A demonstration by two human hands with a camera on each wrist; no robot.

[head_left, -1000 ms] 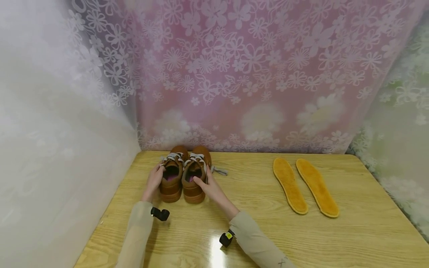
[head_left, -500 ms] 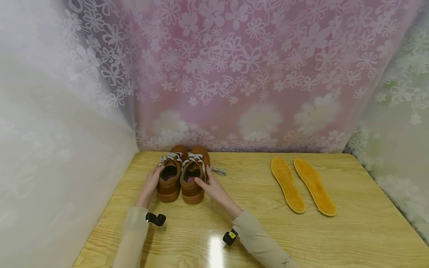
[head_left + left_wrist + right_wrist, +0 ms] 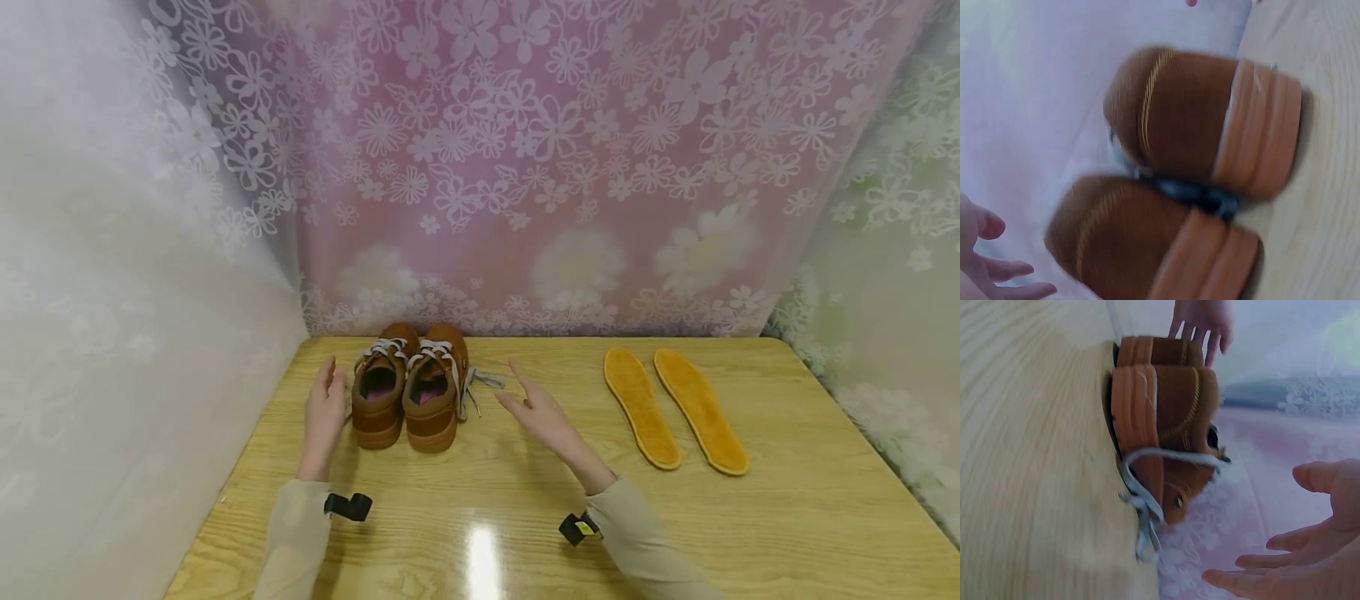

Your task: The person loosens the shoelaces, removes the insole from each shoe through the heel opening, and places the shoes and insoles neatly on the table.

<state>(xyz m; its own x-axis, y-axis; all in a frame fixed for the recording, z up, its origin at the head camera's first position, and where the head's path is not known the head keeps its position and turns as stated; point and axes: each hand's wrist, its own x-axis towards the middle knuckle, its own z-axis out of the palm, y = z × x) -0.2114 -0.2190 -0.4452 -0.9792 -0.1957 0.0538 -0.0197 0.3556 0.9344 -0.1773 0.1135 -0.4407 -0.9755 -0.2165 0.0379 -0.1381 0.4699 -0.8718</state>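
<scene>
Two brown lace-up shoes stand side by side at the back left of the table, toes toward the pink backdrop: the left shoe [image 3: 377, 417] and the right shoe [image 3: 431, 421]. Grey laces [image 3: 486, 380] trail from the right shoe onto the wood. My left hand [image 3: 325, 421] is just left of the pair, apart from it, fingers extended. To the right of the laces my right hand [image 3: 551, 425] hovers with spread fingers, holding nothing. In the right wrist view its fingers [image 3: 1297, 550] are plainly straight. Both shoes' heels [image 3: 1191, 112] fill the left wrist view, slightly blurred.
Two fuzzy orange insoles, a left one [image 3: 642, 408] and a right one [image 3: 701, 411], lie on the wooden table [image 3: 420, 533] to the right. A pink floral backdrop [image 3: 480, 208] hangs behind it, and pale sheeting [image 3: 150, 375] closes the left side.
Both hands have let go of the shoes. The left hand moved slightly left, and the right hand moved well to the right. The shoes stay in place, and the laces now show more fully.
</scene>
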